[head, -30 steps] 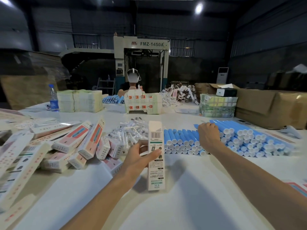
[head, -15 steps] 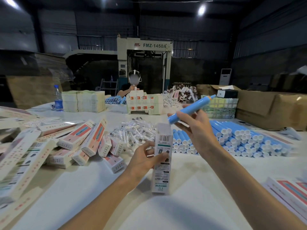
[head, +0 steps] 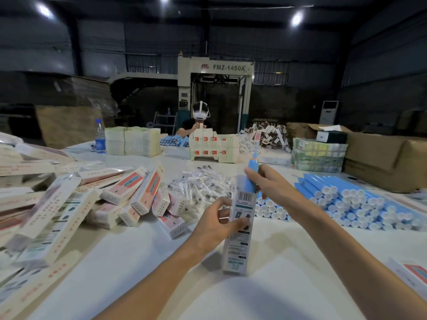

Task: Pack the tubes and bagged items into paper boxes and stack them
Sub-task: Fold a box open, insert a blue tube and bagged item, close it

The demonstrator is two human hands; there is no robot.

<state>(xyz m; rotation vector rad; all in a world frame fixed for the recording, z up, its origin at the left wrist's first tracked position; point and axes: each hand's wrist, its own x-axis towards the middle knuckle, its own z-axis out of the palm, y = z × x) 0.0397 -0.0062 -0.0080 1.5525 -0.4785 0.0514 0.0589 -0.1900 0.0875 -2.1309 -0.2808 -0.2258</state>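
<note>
Blue tube (head: 252, 179) pinched between my right hand (head: 272, 184) fingers, lower end inside the open top of the paper box (head: 240, 229), box near upright on the white table (head: 150, 280), my left hand (head: 215, 227) fingers curled round its side edge, box heap (head: 129, 195) at left, tube stack (head: 346, 199) just right

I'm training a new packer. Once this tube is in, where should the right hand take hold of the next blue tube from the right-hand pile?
Probably a top-layer tube, fingers pinching its white-capped near end from above. In the pile tubes lie packed side by side, caps toward the person, so neighbours block lower ones' sides; only the top row's upper surface and cap end are exposed.
</note>
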